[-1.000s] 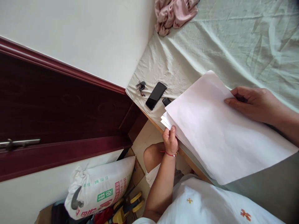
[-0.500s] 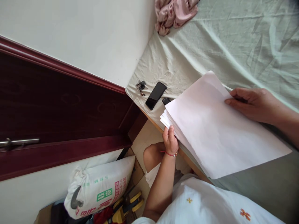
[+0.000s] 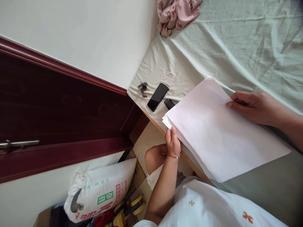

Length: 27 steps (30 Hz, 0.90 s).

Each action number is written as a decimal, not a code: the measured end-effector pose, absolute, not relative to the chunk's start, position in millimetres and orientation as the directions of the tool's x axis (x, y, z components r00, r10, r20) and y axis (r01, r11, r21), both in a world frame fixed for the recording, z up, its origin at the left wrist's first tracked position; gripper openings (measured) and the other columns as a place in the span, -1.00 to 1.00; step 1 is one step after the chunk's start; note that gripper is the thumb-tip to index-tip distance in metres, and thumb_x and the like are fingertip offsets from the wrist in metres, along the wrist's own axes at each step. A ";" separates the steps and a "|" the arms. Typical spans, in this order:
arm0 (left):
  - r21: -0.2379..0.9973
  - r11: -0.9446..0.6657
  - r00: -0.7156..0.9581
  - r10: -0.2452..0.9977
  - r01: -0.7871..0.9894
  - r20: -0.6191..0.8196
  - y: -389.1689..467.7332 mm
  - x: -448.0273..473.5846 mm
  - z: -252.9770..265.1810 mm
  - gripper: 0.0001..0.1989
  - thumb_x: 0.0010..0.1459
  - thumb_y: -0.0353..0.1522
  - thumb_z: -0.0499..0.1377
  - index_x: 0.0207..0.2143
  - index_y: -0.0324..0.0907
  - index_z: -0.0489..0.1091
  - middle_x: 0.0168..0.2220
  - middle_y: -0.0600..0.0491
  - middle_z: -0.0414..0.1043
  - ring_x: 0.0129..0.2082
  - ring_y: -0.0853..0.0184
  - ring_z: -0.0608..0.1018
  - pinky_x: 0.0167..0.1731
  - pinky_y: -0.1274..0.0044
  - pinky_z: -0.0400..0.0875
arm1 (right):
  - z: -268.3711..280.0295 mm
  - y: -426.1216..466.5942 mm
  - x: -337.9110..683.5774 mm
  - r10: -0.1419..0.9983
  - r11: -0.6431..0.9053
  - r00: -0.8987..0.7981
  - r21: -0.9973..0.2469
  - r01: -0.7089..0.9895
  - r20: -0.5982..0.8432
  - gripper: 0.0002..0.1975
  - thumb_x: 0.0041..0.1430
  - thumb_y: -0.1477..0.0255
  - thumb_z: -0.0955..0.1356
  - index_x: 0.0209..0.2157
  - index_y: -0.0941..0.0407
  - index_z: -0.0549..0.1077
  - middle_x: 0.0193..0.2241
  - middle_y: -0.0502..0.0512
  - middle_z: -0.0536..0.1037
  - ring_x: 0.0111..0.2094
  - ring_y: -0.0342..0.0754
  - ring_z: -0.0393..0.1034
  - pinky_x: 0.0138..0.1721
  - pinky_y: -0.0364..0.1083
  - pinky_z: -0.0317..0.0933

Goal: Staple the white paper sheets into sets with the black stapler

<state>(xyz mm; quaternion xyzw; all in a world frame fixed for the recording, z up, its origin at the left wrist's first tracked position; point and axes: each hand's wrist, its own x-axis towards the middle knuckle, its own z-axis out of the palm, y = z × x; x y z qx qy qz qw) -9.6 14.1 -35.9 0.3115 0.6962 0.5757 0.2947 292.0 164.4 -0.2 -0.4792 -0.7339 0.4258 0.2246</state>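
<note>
Several white sheets of paper (image 3: 227,135) lie loosely stacked over the near edge of the bed, their left corners slightly fanned. My left hand (image 3: 173,141), with a red cord bracelet at the wrist, pinches the fanned left edge between thumb and fingers. At the opposite edge, my right hand (image 3: 248,106) grips the top sheet, thumb above and fingers behind it. A small black object (image 3: 169,104) is partly covered by the far left edge of the paper. The undersides of the sheets are hidden.
A black phone (image 3: 158,96) and a bunch of keys (image 3: 143,88) lie on the pale green bed sheet (image 3: 236,41). Crumpled pink cloth (image 3: 178,15) sits at the back. A dark red door (image 3: 59,104) and a white printed sack (image 3: 104,189) are on the left.
The top sheet has shifted slightly left, drawing closer over the stack, and my right hand has moved a little left with it. More of the small black object shows.
</note>
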 end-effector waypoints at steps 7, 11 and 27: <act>0.966 0.136 -0.548 0.836 0.220 0.007 12.9 -11.3 -34.9 -0.53 0.33 0.07 0.30 -0.24 -0.17 0.57 -0.31 0.05 0.59 -0.24 0.29 0.57 -0.11 0.48 0.47 | 1.7 162.8 291.0 0.894 0.102 -0.423 -0.853 0.511 -0.147 -0.66 0.35 0.02 0.39 -0.23 0.01 0.53 -0.48 -0.07 0.55 -0.50 -0.12 0.30 -0.41 -0.07 0.13; 0.973 0.133 -0.552 0.834 0.188 -0.007 14.0 -9.8 -33.1 -0.54 0.34 0.06 0.30 -0.20 -0.17 0.59 -0.26 0.03 0.62 -0.19 0.26 0.59 -0.07 0.47 0.48 | -4.1 165.7 290.9 0.902 0.084 -0.398 -0.839 0.537 -0.165 -0.58 0.27 -0.07 0.42 -0.29 0.02 0.50 -0.51 -0.08 0.51 -0.51 -0.12 0.27 -0.41 -0.06 0.10; 0.988 0.139 -0.604 0.793 0.066 -0.071 17.0 -9.4 -36.4 -0.46 0.21 0.11 0.37 -0.07 -0.14 0.65 -0.10 -0.07 0.71 0.05 0.07 0.67 0.10 0.35 0.55 | 4.4 162.6 288.8 0.918 0.121 -0.375 -0.808 0.577 -0.130 -0.73 0.36 0.12 0.36 -0.25 0.01 0.52 -0.48 -0.05 0.53 -0.48 -0.09 0.30 -0.33 -0.03 0.15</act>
